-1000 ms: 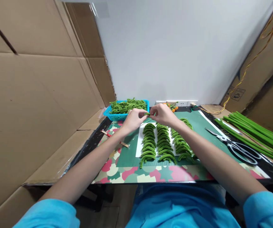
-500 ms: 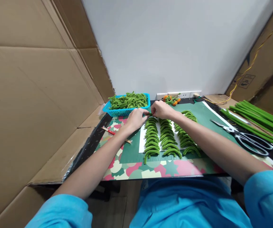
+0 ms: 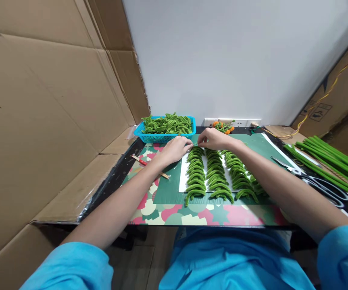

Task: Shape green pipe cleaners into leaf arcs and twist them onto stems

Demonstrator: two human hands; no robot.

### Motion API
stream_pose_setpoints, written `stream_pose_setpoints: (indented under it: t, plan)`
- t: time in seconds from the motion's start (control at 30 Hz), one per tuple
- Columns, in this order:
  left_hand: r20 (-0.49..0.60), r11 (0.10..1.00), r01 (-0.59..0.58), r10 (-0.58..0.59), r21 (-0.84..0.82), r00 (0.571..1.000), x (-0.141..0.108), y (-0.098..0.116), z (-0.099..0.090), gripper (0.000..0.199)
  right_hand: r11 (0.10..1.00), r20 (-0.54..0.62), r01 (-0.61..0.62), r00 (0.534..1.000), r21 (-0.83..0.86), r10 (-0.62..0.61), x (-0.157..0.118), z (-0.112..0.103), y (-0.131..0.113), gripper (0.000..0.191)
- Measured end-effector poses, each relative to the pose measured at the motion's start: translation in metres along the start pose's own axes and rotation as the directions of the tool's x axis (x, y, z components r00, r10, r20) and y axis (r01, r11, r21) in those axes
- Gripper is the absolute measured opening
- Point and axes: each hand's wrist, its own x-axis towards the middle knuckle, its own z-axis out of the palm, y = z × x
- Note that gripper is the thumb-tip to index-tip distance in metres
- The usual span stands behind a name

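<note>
Strips [image 3: 195, 175], fuzzy green, in rows on worktop [image 3: 116, 173]; prob. light, bendy, best held by ends. My R hand [image 3: 217, 139] has fingers [image 3: 202, 141] pinching one, far end of leftmost row; L hand [image 3: 176, 150] grip: can't tell.

**Curved green fuzzy strips [image 3: 195, 171] lie in rows over a flat white sheet [image 3: 183, 181]**

A rectangular blue plastic basket [image 3: 161, 139] sits far left of them; black-handled metal scissors [image 3: 297, 171] lie right, between them and long straight green fuzzy stems [image 3: 337, 162].

A black table [image 3: 117, 173] carries a patterned sheet [image 3: 174, 215] (pink, cream, green).
</note>
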Motion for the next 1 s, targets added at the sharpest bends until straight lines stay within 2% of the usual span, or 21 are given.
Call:
stream_pose_setpoints:
  t: [0.2, 0.37, 0.63, 1.0]
  plan:
    - [0.027, 0.994, -0.108, 0.109, -0.020, 0.994, -0.002, -0.013, -0.003, 0.028, 0.999, 0.010, 0.041, 0.999, -0.016, -0.041, -0.004, -0.001, -0.002, 0.006]
    - [0.028, 0.989, -0.137, 0.139, -0.048, 0.990, -0.003, -0.019, -0.006, 0.027, 0.999, 0.027, 0.018, 0.999, -0.039, -0.017, 0.001, 0.003, -0.006, 0.008]
    - [0.050, 0.991, -0.129, 0.130, -0.016, 0.990, -0.004, -0.018, -0.010, 0.027, 0.999, 0.030, 0.012, 0.999, -0.052, -0.010, 0.005, 0.004, -0.013, 0.012]
    - [0.093, 0.994, -0.093, 0.098, -0.054, 0.991, -0.007, -0.015, -0.021, 0.026, 0.993, 0.011, -0.006, 1.000, -0.117, 0.007, 0.005, 0.007, -0.008, 0.007]
